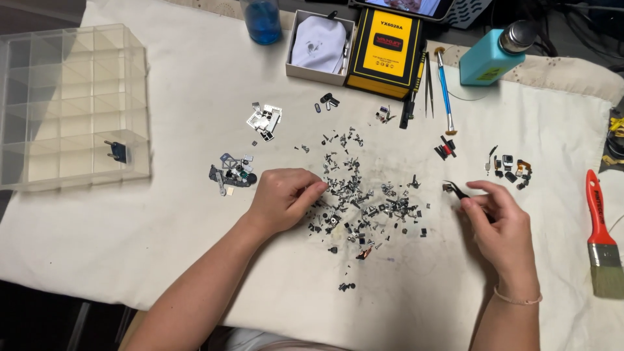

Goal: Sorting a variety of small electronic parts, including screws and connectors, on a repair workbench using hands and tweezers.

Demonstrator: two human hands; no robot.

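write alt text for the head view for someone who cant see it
Two bare hands sort a scattered pile of tiny metal parts on a white cloth: the left hand touches the pile and the right hand holds black tweezers. A clear compartment box sits far left, a paintbrush far right.

Left hand (284, 198) is down on the white cloth (195, 97), fingertips right at the heap of tiny metal parts (361, 195). Right hand (500, 224) pinches black tweezers (457, 189) beside it, tips gripping a speck.
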